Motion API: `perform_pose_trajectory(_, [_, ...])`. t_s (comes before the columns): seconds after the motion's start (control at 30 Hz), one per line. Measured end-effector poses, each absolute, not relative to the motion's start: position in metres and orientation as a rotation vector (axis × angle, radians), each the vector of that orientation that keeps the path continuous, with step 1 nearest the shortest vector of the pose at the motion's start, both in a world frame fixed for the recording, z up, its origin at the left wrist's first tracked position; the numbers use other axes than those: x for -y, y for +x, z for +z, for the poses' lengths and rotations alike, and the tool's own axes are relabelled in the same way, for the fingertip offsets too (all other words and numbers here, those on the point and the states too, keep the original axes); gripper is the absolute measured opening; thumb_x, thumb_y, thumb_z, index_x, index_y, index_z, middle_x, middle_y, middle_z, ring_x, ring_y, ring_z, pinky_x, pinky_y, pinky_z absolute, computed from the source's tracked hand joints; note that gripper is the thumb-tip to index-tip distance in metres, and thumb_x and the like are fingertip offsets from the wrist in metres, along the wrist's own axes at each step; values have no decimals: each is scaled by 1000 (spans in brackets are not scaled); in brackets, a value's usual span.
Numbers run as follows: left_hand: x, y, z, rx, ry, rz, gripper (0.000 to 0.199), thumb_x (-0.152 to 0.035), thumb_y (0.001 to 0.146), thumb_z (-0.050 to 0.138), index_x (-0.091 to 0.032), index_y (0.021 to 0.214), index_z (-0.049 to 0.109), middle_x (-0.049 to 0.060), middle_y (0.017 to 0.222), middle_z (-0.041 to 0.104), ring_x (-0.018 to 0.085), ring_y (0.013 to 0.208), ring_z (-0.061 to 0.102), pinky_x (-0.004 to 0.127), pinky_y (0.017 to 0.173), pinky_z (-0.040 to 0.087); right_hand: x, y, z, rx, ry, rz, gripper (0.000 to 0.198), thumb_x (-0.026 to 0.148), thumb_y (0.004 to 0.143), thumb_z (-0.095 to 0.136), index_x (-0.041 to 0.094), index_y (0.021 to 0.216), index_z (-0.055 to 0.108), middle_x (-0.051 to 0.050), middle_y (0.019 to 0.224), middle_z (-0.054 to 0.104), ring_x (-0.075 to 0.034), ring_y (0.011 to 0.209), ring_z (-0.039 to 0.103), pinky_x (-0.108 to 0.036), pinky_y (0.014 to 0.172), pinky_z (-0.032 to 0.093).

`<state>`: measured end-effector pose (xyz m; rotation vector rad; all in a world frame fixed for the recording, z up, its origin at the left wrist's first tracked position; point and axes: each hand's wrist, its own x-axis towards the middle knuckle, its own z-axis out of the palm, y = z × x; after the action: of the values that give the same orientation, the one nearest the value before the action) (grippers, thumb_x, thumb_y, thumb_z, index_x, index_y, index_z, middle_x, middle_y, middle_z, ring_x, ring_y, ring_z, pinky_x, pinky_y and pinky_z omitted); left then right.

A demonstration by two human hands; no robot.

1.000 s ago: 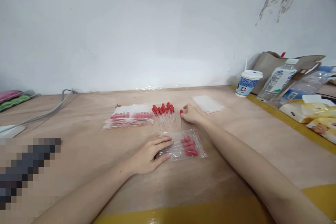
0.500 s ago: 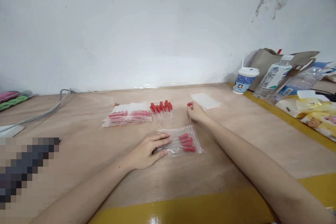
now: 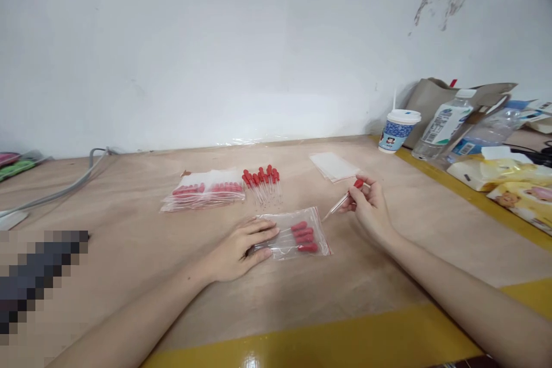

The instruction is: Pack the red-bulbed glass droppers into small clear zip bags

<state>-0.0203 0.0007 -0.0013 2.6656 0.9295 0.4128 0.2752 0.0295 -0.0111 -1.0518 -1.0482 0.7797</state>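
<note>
Presently, in the head view, the left hand [image 3: 241,250] lies palm down across the left end of a clear zip bag [image 3: 287,218], its fingers a little spread and its thumb set apart from them, resting on the plastic. Inside the bag, which lies flat on the table [image 3: 241,310], four red bulbs [image 3: 304,238] point right, and their thin stems run left toward the hand. Off to the right, the right hand [image 3: 368,207] pinches a dropper [image 3: 340,202] by its red bulb, between thumb and fingers; the dropper tilts, its tip pointing down and left, close to the bag's upper right corner, though whether it touches cannot be told. Beyond the bag lies a cluster of loose droppers [image 3: 261,177], bulbs away from the person. Just left of these sits a stack of filled bags [image 3: 202,202] with red bulbs showing through, and a few flat white bags [image 3: 334,167] lie beyond the right hand. Farther right stand a lidded blue cup [image 3: 397,135] with a straw and a clear bottle [image 3: 444,126], near a yellow packet [image 3: 524,201]
</note>
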Motion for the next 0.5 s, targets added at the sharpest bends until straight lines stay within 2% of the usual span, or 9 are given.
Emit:
perform_pose_trajectory(0.3, [-2,-21,-4,-948,2659,399,42,-34,90,44,-29,131,40,2,137,40,22,126,36,45,105,29,-28,260,-20,978,-957,987,39,35,67,61,26,92,32,7,72,49,-12,57,58,-31,54,53])
perform_pose_trajectory(0.5, [0,-19,-2,-958,2670,424,41,-34,90,43,-28,131,41,3,135,43,22,125,37,45,105,29,-27,259,-22,1034,-984,1046,38,35,68,61,26,91,33,8,66,51,-13,53,58,-29,51,51])
